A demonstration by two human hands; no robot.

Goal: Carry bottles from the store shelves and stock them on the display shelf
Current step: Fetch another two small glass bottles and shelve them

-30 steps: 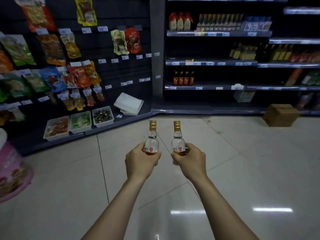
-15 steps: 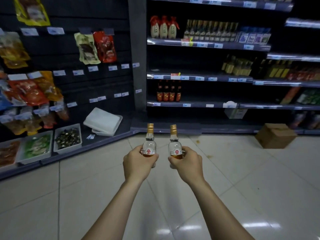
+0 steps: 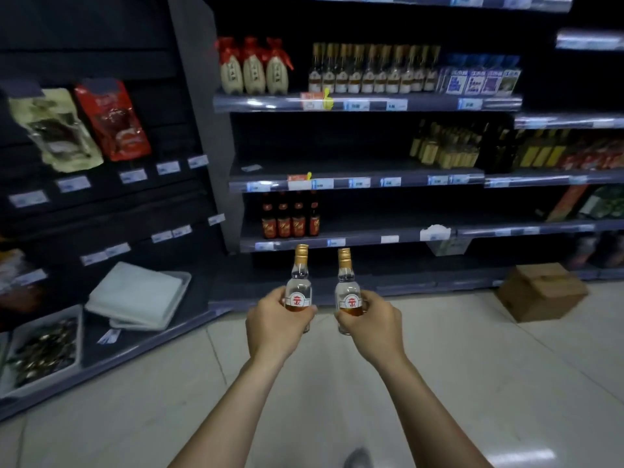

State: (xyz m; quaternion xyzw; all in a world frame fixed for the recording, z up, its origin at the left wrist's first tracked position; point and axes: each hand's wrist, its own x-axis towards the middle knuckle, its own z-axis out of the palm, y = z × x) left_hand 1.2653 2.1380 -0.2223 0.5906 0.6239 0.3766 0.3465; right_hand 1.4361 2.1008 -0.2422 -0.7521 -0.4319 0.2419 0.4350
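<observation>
As the person has walked forward over the last second, the shelving unit (image 3: 351, 244) has grown to fill the upper view, the hanging snack pouches (image 3: 111, 119) have slid off to the left, and the cardboard box (image 3: 540, 292) now sits on the floor low at the right. The grip has not changed: the left hand (image 3: 273, 320) is curled round the lower body of 1 small clear bottle (image 3: 299, 287) with a gold cap, and the right hand (image 3: 373, 324) is curled round a second bottle (image 3: 347, 290) of the same kind. Both are upright, side by side but apart, held out in front and not yet over any shelf. A row of gold-capped bottles (image 3: 371, 72) that looks like the same product stands on an upper shelf, and 4 dark bottles (image 3: 290, 219) stand on a lower one just beyond the hands. The carry seems nearly over and placing comes next, probably beside the matching row, though which shelf is meant I cannot tell
</observation>
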